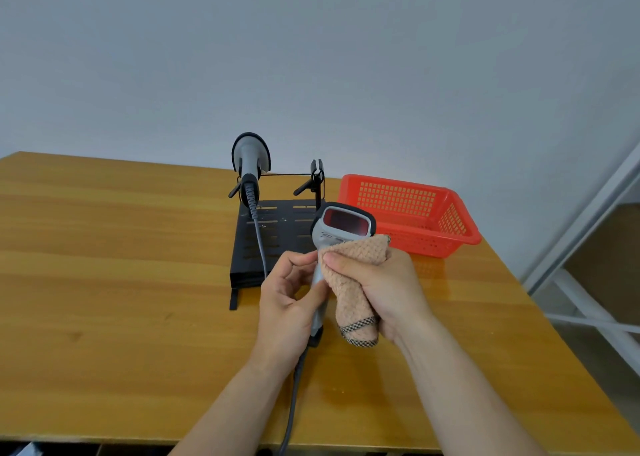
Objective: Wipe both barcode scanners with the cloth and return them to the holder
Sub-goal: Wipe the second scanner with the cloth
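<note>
Reaching in over the near edge of the broad wooden desk (pixel 104 282), two bare forearms meet above its middle. The left hand (pixel 287 303) is turned palm inward, its fingers curled round the grey handle of the held scanner (pixel 341 225), one fingertip touching the neck just under the head. The right hand (pixel 388 282) is fisted round a bunched pinkish cloth (pixel 353 275), with the thumb pressing the cloth against the scanner below its red window. That scanner stands nearly upright in the air, in front of the holder and beside the basket, with its window facing the person. I count one red plastic basket (pixel 460 237) on the desk to the right, one black holder (pixel 273 244) with two forked cradles, two scanners, two grey cables and one cloth. The docked scanner (pixel 250 154) hangs in the left cradle, head up and turned away, so its window cannot be seen. Its cable (pixel 259 244) drops across the holder's slotted base and passes behind the left hand. Most of the held scanner's handle is covered by fingers and cloth, the right fingers are buried in the folds, and the second cable (pixel 292 403) runs off the desk's near edge. A white frame (pixel 588 213) is cut off at the right.
</note>
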